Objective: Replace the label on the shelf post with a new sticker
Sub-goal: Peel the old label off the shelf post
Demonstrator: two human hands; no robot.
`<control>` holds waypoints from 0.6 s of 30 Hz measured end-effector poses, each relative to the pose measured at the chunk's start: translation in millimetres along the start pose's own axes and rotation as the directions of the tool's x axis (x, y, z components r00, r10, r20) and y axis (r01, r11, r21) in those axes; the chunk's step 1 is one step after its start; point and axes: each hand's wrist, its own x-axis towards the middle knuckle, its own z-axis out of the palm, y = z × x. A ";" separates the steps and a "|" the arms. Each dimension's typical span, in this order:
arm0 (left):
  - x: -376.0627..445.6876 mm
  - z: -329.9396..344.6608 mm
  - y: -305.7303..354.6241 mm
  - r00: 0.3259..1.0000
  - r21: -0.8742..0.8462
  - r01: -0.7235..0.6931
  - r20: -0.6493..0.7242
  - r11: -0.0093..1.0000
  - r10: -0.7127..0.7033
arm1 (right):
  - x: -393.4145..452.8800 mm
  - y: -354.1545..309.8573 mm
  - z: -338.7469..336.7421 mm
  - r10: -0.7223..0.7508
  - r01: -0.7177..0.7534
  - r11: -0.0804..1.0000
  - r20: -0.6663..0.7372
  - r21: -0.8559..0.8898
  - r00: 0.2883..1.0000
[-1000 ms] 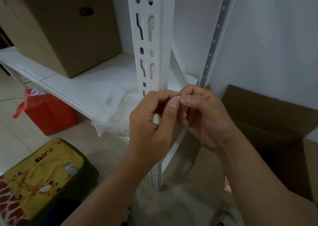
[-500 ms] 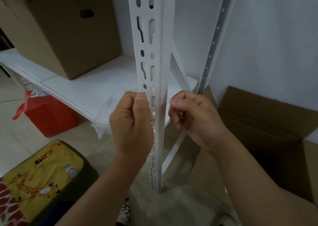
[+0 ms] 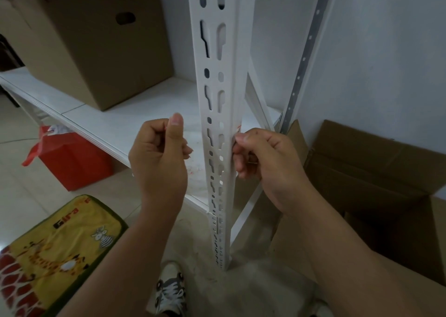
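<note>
Two hands flank the white shelf post (image 3: 218, 114): the left hand (image 3: 158, 158), off the post, pinches something too small to make out; the right hand (image 3: 261, 162) pinches a red-marked label (image 3: 237, 129) on the post's right edge.

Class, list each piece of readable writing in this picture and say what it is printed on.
"Gira": black and red letters, cut off, on the yellow cartoon cushion.
Red marks on the sticker at the shelf post edge by the right hand: too small to read.
Nothing else carries readable text.
</note>
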 end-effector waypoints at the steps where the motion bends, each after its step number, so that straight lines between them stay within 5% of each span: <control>1: 0.5 0.2 -0.7 1.000 0.008 0.001 -0.001 1.000 -0.001 | 0.2 0.3 -0.3 -0.008 0.008 1.000 0.001 -0.011 1.000; 18: 20.0 4.9 -37.9 0.948 0.161 0.279 0.110 0.947 -0.299 | -0.5 2.2 0.1 -0.028 0.026 0.997 -0.031 -0.070 0.999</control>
